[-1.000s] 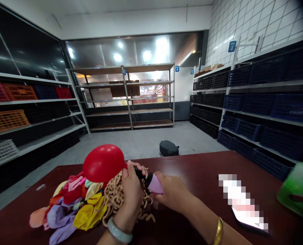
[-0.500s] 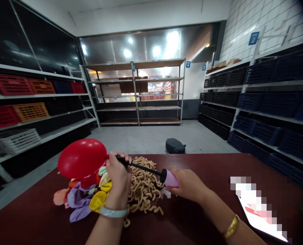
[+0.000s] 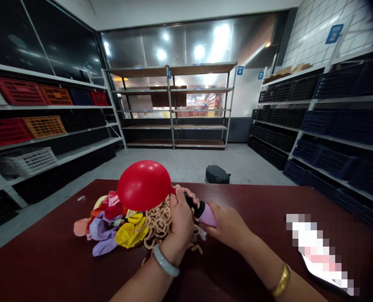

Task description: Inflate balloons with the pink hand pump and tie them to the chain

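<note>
Balloon (image 3: 144, 185), red, inflated: one, above left half of bench (image 3: 252, 201), just left of left hand (image 3: 180, 214). Left hand clamped on balloon neck and black end of pump (image 3: 200, 209); right hand (image 3: 227, 222) wrapped round its pink handle. Pinch neck tight, stroke in line. Pump: one. Limp coloured balloons (image 3: 130, 233), tan curls (image 3: 159, 221): too heaped to count.
</note>
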Motion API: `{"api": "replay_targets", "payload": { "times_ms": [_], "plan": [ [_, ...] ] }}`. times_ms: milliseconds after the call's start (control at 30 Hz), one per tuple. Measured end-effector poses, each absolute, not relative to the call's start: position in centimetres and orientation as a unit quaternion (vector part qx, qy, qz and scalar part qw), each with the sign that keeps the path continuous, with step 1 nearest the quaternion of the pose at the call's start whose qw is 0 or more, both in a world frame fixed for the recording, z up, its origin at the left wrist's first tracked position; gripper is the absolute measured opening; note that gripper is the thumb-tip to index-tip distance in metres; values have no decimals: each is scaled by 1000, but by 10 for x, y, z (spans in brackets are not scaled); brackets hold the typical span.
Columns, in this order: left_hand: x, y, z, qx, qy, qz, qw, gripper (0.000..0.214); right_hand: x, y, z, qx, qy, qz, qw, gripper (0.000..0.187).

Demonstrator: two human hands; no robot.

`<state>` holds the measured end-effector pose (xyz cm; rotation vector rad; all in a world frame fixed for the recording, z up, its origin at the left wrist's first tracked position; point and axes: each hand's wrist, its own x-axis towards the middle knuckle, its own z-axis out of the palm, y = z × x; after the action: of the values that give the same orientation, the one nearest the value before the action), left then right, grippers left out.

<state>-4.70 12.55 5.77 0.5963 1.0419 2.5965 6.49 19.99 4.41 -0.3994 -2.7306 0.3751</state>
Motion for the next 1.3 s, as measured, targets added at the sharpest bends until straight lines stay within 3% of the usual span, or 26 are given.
{"api": "replay_targets", "payload": {
  "times_ms": [167, 533, 800, 1033, 1300],
  "plan": [
    [-51, 120, 68, 216, 369, 894, 132, 33, 64, 202, 45, -135, -965, 128, 185, 52],
    [-127, 77, 99, 207, 337, 916, -71, 22, 65, 229, 41, -130, -971, 79, 185, 56],
    [-88, 103, 84, 220, 330, 917, -23, 24, 66, 229, 37, -142, -968, 66, 196, 56],
    [-41, 119, 71, 255, 354, 896, 83, 25, 64, 210, 42, -130, -961, 92, 224, 56],
    [-48, 112, 81, 291, 358, 885, 61, 23, 62, 204, 43, -113, -956, 120, 241, 59]
  ]
}}
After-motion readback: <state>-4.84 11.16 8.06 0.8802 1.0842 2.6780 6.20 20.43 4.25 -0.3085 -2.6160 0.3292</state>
